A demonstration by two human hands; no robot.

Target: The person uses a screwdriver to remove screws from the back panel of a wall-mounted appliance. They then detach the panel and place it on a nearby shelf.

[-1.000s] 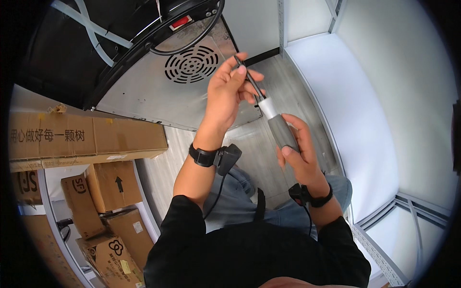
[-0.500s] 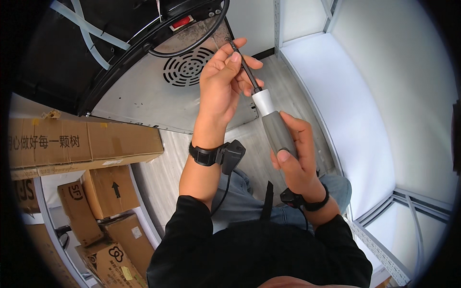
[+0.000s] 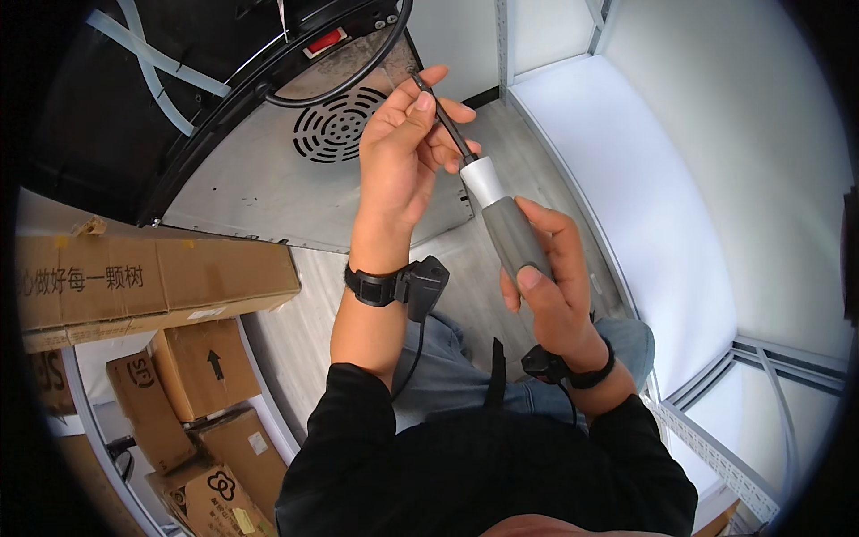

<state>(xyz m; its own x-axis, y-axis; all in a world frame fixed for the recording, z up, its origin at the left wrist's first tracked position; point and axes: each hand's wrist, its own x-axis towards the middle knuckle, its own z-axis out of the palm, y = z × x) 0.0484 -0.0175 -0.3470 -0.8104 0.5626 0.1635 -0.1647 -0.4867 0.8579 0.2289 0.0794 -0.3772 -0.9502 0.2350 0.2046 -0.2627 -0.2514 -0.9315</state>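
Observation:
A screwdriver (image 3: 510, 231) with a thick grey handle, a white collar and a long dark shaft slants up and to the left. My right hand (image 3: 557, 277) wraps the lower part of the grey handle, thumb on its near side. Up at the shaft's tip, my left hand (image 3: 403, 134) steadies the dark rod between thumb and index finger, the other fingers loosely spread. Behind the tip is the metal panel (image 3: 242, 192) of a black-edged machine, with round vent slots (image 3: 340, 127); whether the tip touches it I cannot tell.
A red rocker switch (image 3: 325, 42) and a looping black cable (image 3: 358, 80) sit along the machine's upper edge. Translucent tubes (image 3: 161, 55) lie over its black side. Cardboard boxes (image 3: 206, 367) fill the left. White shelving (image 3: 617, 197) with grey metal frames runs along the right.
The whole view has shifted slightly, so the machine and my hands appear a little further left. Both hands keep the same hold on the screwdriver.

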